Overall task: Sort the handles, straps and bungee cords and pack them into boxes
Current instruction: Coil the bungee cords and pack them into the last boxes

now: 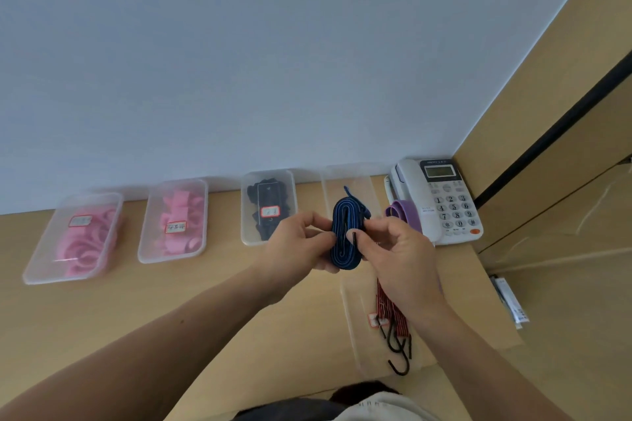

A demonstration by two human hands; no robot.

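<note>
I see both hands holding 1 blue bungee cord (344, 243), folded in loops, up above the table (205, 301). The left hand (301, 244) pinches its left side. The right hand (402, 258) curls around its right side, thumb by a black hook (354, 240). Under the right hand sits a clear box (355, 325) with red cords (388, 308). At the back are a box of pink rings (73, 237), a box of pink handles (174, 220), a box of black straps (268, 207), another clear box (355, 178), a purple strap (405, 212) and a white phone (441, 202).
</note>
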